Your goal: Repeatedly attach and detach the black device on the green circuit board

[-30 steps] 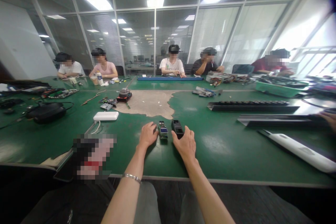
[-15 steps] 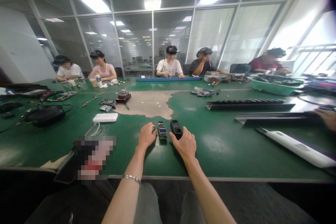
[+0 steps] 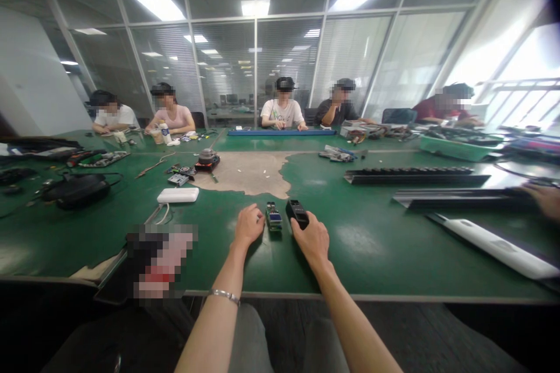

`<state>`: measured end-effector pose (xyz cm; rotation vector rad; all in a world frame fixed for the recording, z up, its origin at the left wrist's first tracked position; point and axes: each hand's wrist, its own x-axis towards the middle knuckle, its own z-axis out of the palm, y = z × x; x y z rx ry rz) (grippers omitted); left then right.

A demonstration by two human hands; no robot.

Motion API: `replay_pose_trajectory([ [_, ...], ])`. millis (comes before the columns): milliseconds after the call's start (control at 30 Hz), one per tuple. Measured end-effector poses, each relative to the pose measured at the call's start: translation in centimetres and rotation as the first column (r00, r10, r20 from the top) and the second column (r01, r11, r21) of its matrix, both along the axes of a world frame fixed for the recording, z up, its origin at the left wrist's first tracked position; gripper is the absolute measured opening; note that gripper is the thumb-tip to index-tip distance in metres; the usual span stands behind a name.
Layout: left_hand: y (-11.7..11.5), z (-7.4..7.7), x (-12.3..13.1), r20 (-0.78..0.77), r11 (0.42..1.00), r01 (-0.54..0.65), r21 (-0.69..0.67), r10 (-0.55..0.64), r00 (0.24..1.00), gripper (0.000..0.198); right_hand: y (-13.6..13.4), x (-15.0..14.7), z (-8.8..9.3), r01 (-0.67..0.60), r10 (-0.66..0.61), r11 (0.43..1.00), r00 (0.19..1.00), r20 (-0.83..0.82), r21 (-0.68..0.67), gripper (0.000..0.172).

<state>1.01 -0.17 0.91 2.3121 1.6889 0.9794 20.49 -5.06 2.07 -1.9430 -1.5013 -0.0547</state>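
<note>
Right fingers (image 3: 312, 220) clasp a black casing (image 3: 296, 208); left fingers (image 3: 257, 214) curl by a circuit board (image 3: 274, 218), grip unclear.

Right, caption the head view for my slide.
Left hand beside a circuit board assembly, right hand at a black casing, on a green table; people seated opposite.

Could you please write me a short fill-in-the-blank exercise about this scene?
1. The right hand is at a casing whose colour is ____.
2. Seen from the wearer's seat, that casing lies to the ____ of the circuit board.
3. A metal bracelet circles the wrist of the wearer's ____ arm.
4. Around the hands, the tabletop is coloured ____.

Missing words: black; right; left; green.
</note>
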Motion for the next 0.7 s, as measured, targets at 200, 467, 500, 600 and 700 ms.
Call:
replay_pose_trajectory([
  [200, 0.0, -0.3, -0.2, 0.027, 1.0, -0.011, 0.012, 0.011, 1.0, 0.014, 0.1, -2.2, 2.2, -0.026, 0.032, 0.995, 0.998, -0.063, 0.095, 0.063],
  [467, 0.5, -0.9, -0.4, 0.031, 0.999, -0.031, 0.019, 0.03, 0.999, 0.03, 0.0, -6.5, 4.2, -0.066, 0.067, 0.998, 0.998, 0.016, -0.014, 0.06],
  [500, 0.6, -1.0, -0.4, 0.029, 0.999, -0.031, 0.02, 0.03, 0.999, 0.03, 0.0, -6.8, 4.2, -0.064, 0.065, 0.997, 0.998, 0.026, -0.029, 0.06],
  [600, 0.6, -0.9, -0.3, 0.018, 0.999, -0.028, 0.015, 0.028, 0.999, 0.03, -0.3, -7.2, 4.0, -0.062, 0.064, 0.998, 0.995, 0.071, -0.032, 0.063],
  [700, 0.6, -0.8, -0.3, 0.01, 1.0, -0.028, 0.009, 0.028, 1.0, 0.03, -0.6, -7.2, 3.4, -0.064, 0.066, 0.998, 0.992, 0.109, -0.021, 0.07],
])
